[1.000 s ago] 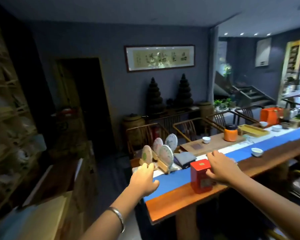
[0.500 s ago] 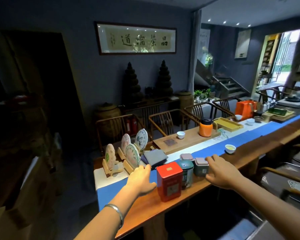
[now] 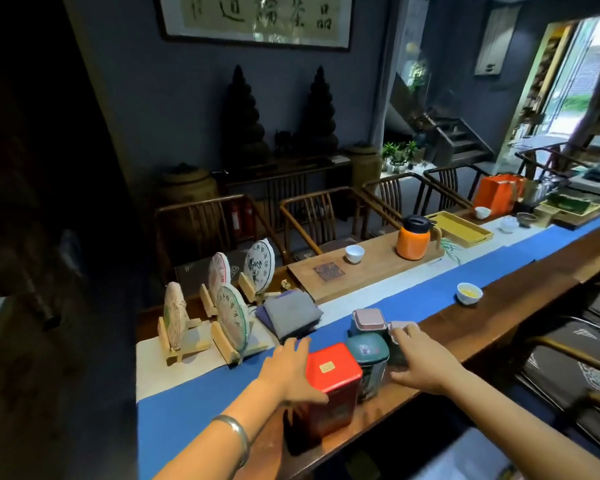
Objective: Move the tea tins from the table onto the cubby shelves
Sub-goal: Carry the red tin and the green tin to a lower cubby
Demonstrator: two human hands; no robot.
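Note:
Several tea tins stand together on the blue runner [image 3: 194, 403] near the table's front edge. The big red tin [image 3: 331, 382] is nearest. A dark green tin [image 3: 368, 353] stands at its right. Behind them are a teal tin with a pink lid [image 3: 368, 319] and another pink-lidded tin [image 3: 395, 328]. My left hand [image 3: 288, 370] lies against the red tin's left side, fingers straight, thumb across its front corner. My right hand [image 3: 421, 360] hovers with spread fingers over the right pink-lidded tin, fingertips at its lid. The cubby shelves are out of view.
Round tea cakes on wooden stands [image 3: 231, 317] and a folded grey cloth [image 3: 293, 313] sit behind the tins. Further along are a filled teacup [image 3: 469, 292], an orange flask [image 3: 413, 239] on a wooden tray, and a yellow tray [image 3: 459, 230]. Chairs line the far side.
The view has swung right and down from the shelves to the table. My left hand has come up against the red tin, and my right hand has moved onto the pink-lidded tin.

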